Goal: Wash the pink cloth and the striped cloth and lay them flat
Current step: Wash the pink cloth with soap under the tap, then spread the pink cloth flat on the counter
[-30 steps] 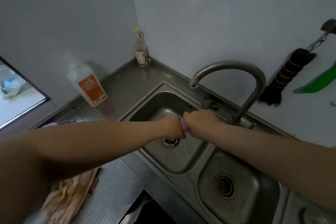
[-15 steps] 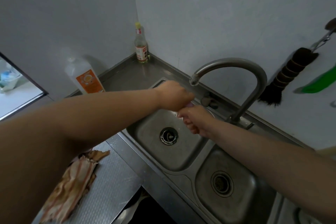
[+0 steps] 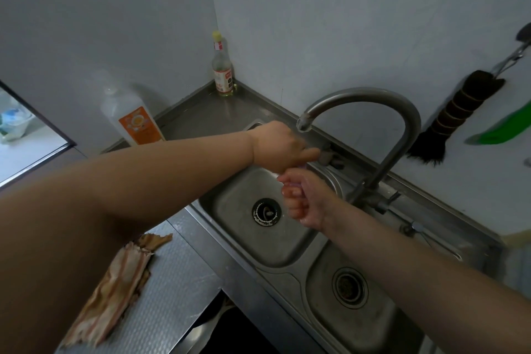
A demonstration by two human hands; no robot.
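In front of you a stainless double sink (image 3: 290, 264) sits in a steel counter (image 3: 178, 273), with a curved faucet (image 3: 402, 123) arching over the far basin. A white detergent bottle (image 3: 130, 120) with an orange label stands against the wall to your left. A clear glass bottle (image 3: 221, 69) with a yellow cap stands in the corner. On the wall to your right hang a dark brush (image 3: 454, 120) and a green utensil (image 3: 505, 129).
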